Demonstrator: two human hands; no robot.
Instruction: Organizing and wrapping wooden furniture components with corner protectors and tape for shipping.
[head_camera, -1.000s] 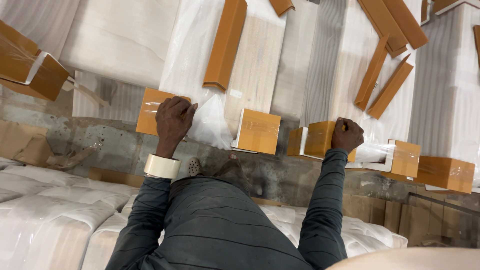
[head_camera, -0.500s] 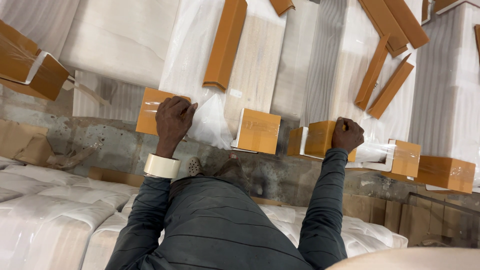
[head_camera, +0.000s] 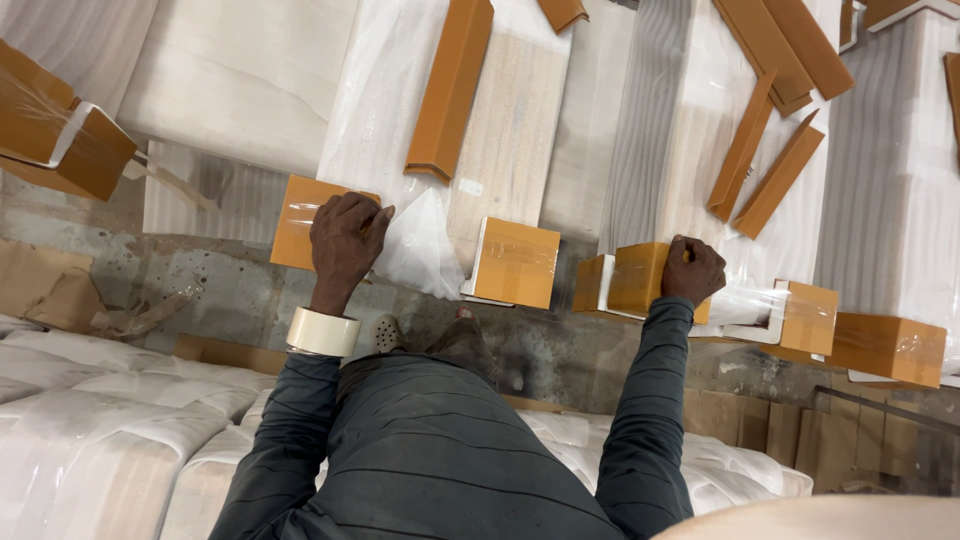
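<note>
Two hands on taped corners of wrapped slabs

We press our left hand, fingers spread flat, on the cardboard corner at the slab's near-left end, a tape roll riding that wrist. Our right hand is curled shut round a second corner cap on the next slab — both caps sit at the near ends, above the concrete floor. We judge the slabs heavy, stiff and brittle, the film slippery — best held at the cardboard corners.
</note>
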